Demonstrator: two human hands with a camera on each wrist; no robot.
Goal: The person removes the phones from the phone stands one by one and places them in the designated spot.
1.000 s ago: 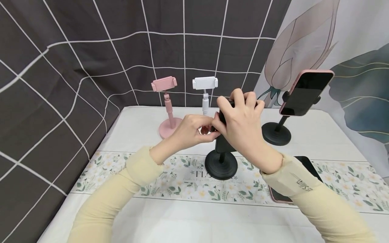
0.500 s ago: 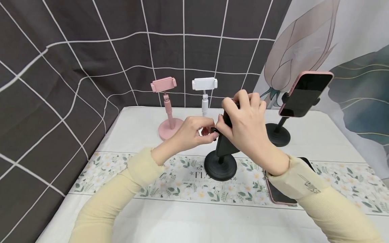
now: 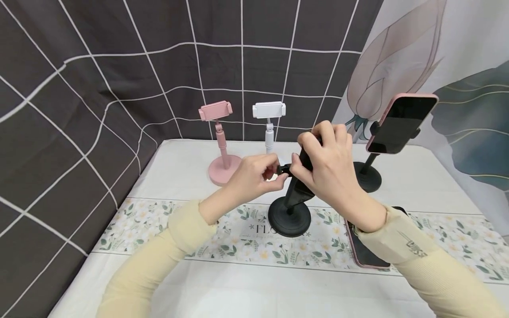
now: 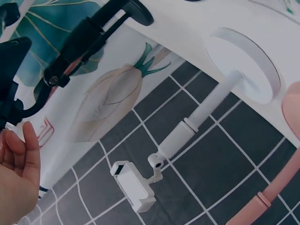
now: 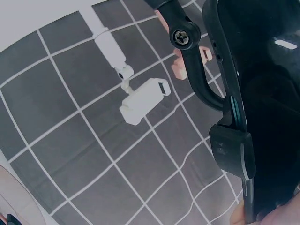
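A black phone stand stands upright mid-table, its round base on the floral strip. My right hand grips a black phone from above at the stand's head, hiding much of both. In the right wrist view the phone fills the right side, against a black clamp jaw on the stand's curved arm. My left hand pinches the black clamp end sticking out on the left. In the left wrist view the left hand's fingertips are just below the dark holder.
Behind stand a pink phone stand and a white phone stand. At right, another black stand holds a pink-edged phone. A flat pink-edged phone lies under the right forearm. A dark grid curtain hangs behind the table.
My right hand has shifted right with the phone, which has turned at the stand's head. More of the clamp end shows between the hands. The left hand has barely moved; the base stays put.
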